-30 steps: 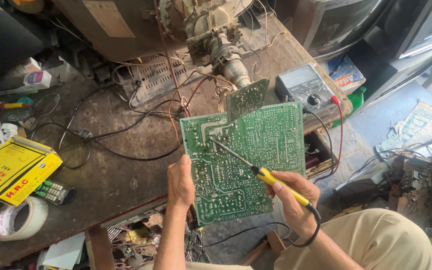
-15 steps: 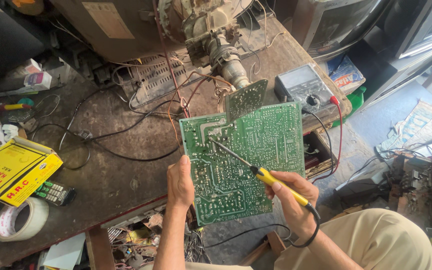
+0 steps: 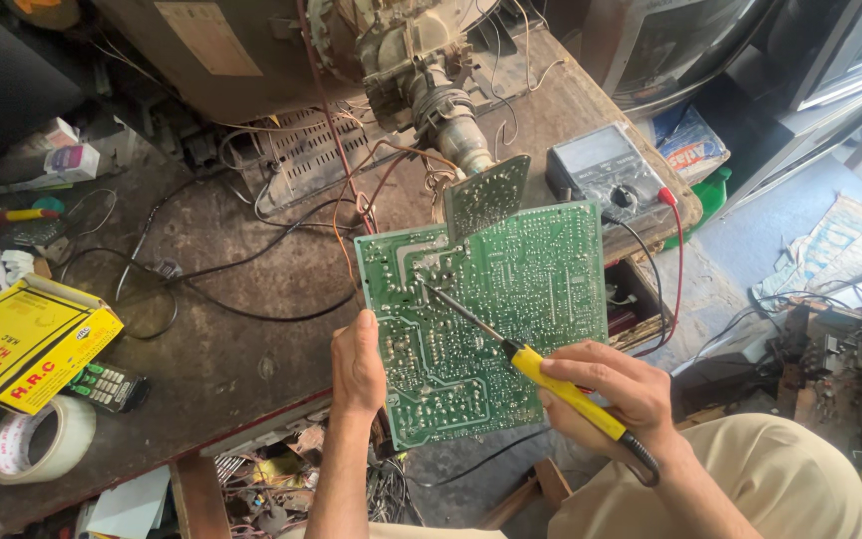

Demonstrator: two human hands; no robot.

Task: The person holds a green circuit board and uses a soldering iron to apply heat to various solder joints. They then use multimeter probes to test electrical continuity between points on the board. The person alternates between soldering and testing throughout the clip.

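Note:
A large green circuit board (image 3: pixel 511 299) is held tilted up over the bench edge, solder side facing me. My left hand (image 3: pixel 356 364) grips its lower left edge. My right hand (image 3: pixel 616 394) holds a yellow-handled soldering iron (image 3: pixel 561 389), and its metal tip touches the board near the upper left at a solder joint. A smaller green board (image 3: pixel 486 195) stands just behind the top edge, near the neck of a picture tube (image 3: pixel 441 95).
A grey multimeter (image 3: pixel 606 175) with red and black leads lies at the right. Black and red wires run over the brown bench (image 3: pixel 212 349). A yellow box (image 3: pixel 22 339), a tape roll (image 3: pixel 42 439) and a small remote (image 3: pixel 107 384) lie at the left.
The soldering iron tip has shifted slightly along the board; both hands and the board stay almost where they were.

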